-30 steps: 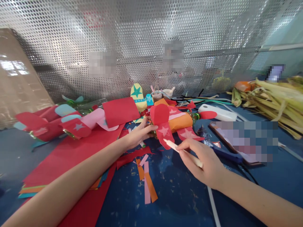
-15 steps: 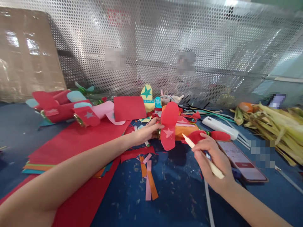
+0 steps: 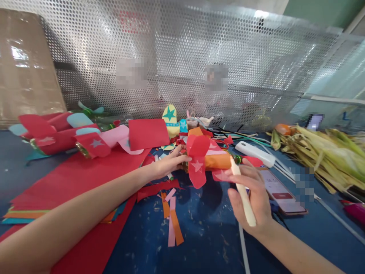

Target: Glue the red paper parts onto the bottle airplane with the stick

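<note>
While steadying orange paper plane (image 3: 216, 161) on worktop (image 3: 205, 236) with left hand (image 3: 168, 165) grip closed on its tail, pinching white stick (image 3: 242, 192) in right hand (image 3: 253, 198), tip by nose. Probably decorating step; calls for steady hold.

Your blue table (image 3: 205, 236) carries stacked red paper sheets (image 3: 85, 171) on your left, pink and orange strips (image 3: 172, 224) mid-table, and a phone (image 3: 281, 192) and corn husks (image 3: 322, 152) on your right.
</note>
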`<state>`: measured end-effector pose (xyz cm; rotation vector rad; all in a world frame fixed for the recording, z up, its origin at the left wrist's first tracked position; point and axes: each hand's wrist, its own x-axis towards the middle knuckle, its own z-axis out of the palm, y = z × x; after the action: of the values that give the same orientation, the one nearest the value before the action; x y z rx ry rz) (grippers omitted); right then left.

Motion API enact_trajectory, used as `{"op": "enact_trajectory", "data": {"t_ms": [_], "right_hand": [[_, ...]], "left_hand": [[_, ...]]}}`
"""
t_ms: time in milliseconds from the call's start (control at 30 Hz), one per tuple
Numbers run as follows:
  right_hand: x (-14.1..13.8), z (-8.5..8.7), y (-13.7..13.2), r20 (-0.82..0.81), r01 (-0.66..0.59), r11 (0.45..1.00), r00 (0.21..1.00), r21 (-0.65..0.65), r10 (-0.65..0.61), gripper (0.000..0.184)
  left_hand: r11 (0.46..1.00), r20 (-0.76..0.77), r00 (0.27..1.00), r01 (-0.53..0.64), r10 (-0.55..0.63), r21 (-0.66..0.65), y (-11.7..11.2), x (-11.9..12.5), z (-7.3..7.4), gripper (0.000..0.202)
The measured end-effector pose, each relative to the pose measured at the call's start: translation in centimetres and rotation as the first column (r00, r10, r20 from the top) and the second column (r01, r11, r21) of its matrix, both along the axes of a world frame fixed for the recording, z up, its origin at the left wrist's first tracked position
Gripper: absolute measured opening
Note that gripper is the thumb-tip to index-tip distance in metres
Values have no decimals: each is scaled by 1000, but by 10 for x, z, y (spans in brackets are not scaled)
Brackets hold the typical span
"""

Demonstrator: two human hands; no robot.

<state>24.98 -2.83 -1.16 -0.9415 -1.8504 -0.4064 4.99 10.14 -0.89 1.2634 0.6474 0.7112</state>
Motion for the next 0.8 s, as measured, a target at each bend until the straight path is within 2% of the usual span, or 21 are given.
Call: {"op": "enact_trajectory", "data": {"t_ms": [100,233,300,433,633,800], "right_hand": [[1,1,4,30,49,992,999,-113,-45,28],[0,-3,10,65,-42,948,996,-315,65,18],[0,-6,9,51,-87,926,992,-368,114,22],[0,-10,7,6,-120,914,991,-387,133,29],[-1,-9,9,-79,-95,900,995,-425,67,7],[-2,-8,10,-79,-92,898,995,-431,63,4]], "left_hand": [[1000,-7,1000,5,-5,22,0,0,0,45],[1000,0,1000,9,-9,30,0,0,-1,52],[999,-3,1000,23,-23,37,0,0,-2,54],[997,-18,999,45,-44,59,1,0,-4,62],[994,-73,997,40,-33,100,1,1,-5,68],[970,-79,995,83,-66,229,0,3,-2,70]]}}
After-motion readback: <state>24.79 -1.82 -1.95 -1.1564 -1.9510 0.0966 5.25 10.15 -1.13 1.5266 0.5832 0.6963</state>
